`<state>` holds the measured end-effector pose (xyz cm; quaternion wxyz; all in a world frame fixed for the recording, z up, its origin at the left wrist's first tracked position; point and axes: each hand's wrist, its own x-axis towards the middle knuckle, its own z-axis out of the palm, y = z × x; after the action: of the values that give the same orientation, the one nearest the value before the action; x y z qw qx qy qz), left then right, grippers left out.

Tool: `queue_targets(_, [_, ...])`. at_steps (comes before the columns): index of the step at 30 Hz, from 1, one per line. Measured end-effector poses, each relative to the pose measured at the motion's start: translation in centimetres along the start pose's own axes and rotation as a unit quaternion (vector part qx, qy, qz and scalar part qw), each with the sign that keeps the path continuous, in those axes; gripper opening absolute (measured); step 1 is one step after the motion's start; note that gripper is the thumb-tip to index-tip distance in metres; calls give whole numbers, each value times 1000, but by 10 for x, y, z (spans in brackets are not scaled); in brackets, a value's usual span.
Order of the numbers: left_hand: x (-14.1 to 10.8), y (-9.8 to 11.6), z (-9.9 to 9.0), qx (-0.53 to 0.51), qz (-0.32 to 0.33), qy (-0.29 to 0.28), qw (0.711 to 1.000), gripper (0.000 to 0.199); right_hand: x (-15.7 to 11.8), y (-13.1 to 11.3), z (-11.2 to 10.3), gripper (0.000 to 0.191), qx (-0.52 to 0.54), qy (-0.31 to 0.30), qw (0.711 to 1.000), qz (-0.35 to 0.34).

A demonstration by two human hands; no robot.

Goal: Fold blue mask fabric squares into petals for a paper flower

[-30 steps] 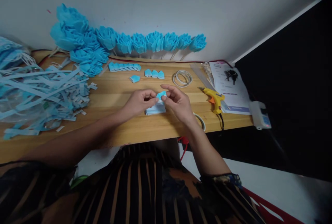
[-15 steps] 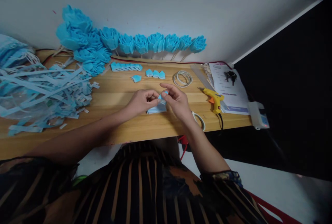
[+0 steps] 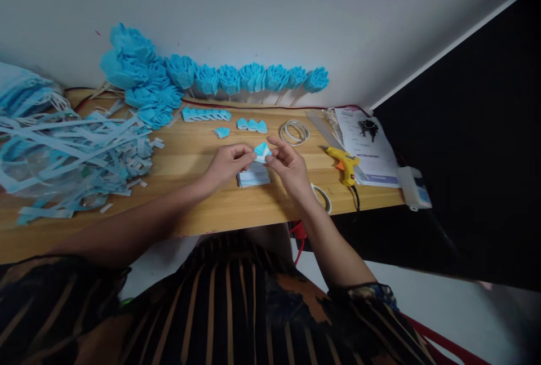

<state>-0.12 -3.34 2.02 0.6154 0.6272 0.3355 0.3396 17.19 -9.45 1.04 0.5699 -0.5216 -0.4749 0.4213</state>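
Between my two hands is a small folded blue-and-white fabric piece (image 3: 262,151), its top coming to a point. My left hand (image 3: 230,163) pinches its left side between thumb and fingers. At its right side, my right hand (image 3: 291,167) grips it with the thumb, index finger raised a little. Just below lies a stack of pale blue fabric squares (image 3: 253,176). Beyond my hands, one folded blue piece (image 3: 222,132) lies alone, beside a group of three folded pieces (image 3: 252,125) and an overlapping row of several folded pieces (image 3: 206,114).
Blue fabric flowers (image 3: 253,77) on stems lean along the wall. A heap of cut strips (image 3: 84,151) covers the left of the table. To the right are tape rolls (image 3: 295,132), a yellow glue gun (image 3: 344,163), papers (image 3: 367,154), keys (image 3: 368,128) and a white power socket (image 3: 414,187).
The small piece, mostly covered by my fingers before, now shows with a pointed, folded top. My hands have spread slightly apart around it, and the view has shifted a little.
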Motion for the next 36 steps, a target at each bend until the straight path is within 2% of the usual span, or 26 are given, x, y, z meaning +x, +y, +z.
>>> queue_targets(5, [2, 1, -1, 10, 31, 10, 999, 22, -2, -2, 0, 52, -30, -12, 999, 0])
queue_targets(12, [3, -4, -3, 15, 27, 15, 999, 22, -7, -5, -1, 49, -41, -4, 999, -5])
queue_targets(16, [1, -1, -2, 17, 33, 13, 999, 22, -6, -3, -1, 55, -49, -24, 998, 4])
queue_targets(21, [4, -6, 0, 20, 44, -14, 999, 26, -4, -2, 2, 52, -46, -4, 999, -10])
queue_targets(27, [7, -17, -2, 53, 38, -32, 997, 30, -4, -5, 5, 48, -16, -1, 1000, 5])
queue_targets(33, [2, -10, 1, 64, 40, -68, 995, 28, -3, 3, 6, 52, -24, 33, 999, -1])
queue_targets(36, [1, -7, 2, 57, 34, -67, 996, 29, -3, 6, 5, 51, -31, 45, 998, -5])
